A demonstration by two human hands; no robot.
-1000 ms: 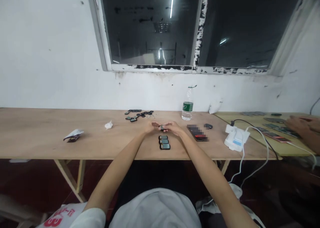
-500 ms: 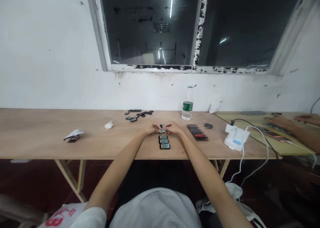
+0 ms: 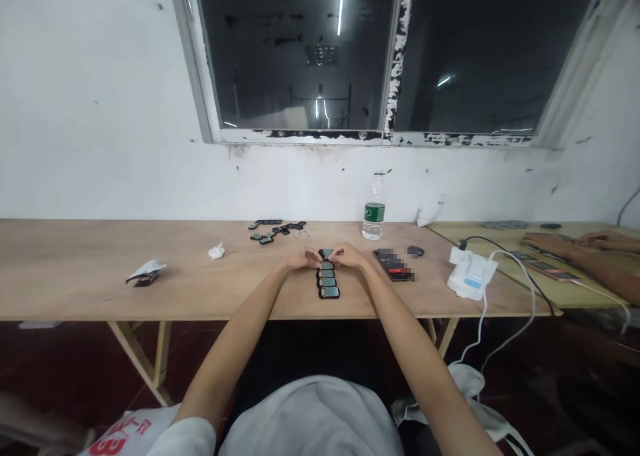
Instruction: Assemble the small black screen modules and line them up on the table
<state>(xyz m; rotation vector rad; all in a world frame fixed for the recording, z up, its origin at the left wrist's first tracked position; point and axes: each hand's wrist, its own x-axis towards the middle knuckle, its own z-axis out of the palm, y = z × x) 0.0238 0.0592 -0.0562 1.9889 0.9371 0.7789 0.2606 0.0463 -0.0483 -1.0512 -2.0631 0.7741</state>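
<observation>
In front of me a column of small dark-rimmed rectangular pieces with grey-green faces (image 3: 329,293) lies on the wooden table. My left hand (image 3: 304,259) is at the left end of one such piece (image 3: 327,266) at the column's far part, fingers pinched at its edge. At the right end of that same piece my right hand (image 3: 346,255) has its fingertips pinched together. Just beyond, between the two hands, sits a further piece of this kind (image 3: 326,253). Exactly how the fingertips grip is too small to make out.
Farther back lie scattered similar pieces (image 3: 266,239) and small white bits (image 3: 303,232). A water bottle (image 3: 373,219), a phone (image 3: 393,266) and a white power strip with cables (image 3: 470,276) stand rightward. Crumpled tissue (image 3: 217,251) and a packet (image 3: 146,273) lie left. Another person's hands (image 3: 555,243) are far right.
The piece between my hands has come down flat against the far end of the column. My hands have shifted only slightly. At the right, the other person's hands have moved.
</observation>
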